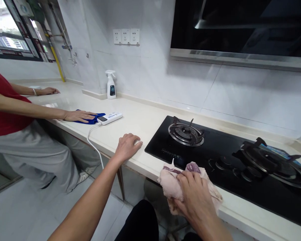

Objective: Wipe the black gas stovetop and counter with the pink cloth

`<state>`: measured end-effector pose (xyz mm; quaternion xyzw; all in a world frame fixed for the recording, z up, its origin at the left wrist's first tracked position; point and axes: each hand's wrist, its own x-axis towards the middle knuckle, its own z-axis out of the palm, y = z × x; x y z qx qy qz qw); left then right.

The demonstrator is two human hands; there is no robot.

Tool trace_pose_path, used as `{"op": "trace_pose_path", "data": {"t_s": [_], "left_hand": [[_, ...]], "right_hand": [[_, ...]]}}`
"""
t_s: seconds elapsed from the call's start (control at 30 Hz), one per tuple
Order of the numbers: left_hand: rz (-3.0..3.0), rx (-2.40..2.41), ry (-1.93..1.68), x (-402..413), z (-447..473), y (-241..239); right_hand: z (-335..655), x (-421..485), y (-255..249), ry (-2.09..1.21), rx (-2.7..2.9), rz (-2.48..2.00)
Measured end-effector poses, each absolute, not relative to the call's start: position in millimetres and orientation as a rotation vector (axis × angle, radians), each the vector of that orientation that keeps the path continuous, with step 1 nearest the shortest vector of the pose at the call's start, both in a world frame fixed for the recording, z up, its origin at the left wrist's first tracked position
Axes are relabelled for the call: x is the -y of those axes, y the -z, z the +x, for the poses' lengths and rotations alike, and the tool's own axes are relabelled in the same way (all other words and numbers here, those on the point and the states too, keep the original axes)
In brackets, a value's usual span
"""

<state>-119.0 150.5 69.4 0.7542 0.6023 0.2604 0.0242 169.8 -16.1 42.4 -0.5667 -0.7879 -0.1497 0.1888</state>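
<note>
My right hand grips a crumpled pink and purple cloth and presses it on the front edge of the black glass gas hob. My left hand rests palm down on the pale countertop just left of the hob, fingers loosely curled and holding nothing. The hob has a small burner at its left and a larger burner at its right, with knobs between them near the front.
A person in a red top stands at the left, one hand on a blue cloth, the other hand farther back. A white power strip with its cable, a spray bottle, wall sockets and a range hood are nearby.
</note>
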Motion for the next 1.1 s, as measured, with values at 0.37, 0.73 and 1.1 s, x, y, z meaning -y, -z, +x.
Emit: {"op": "trace_pose_path", "data": {"t_s": [0.37, 0.73, 1.1], "left_hand": [[2.373, -2.002, -0.63, -139.2, -99.7, -73.5], [2.357, -2.055, -0.643, -137.6, -91.9, -66.2], [2.359, -2.023, -0.724, -136.6, -94.7, -63.6]], "right_hand": [[169.3, 18.3, -42.8, 0.354, 2.185, -1.593], [171.0, 20.8, -39.8, 0.425, 2.171, -1.523], [203.4, 36.2, -20.4, 0.395, 2.168, -1.417]]}}
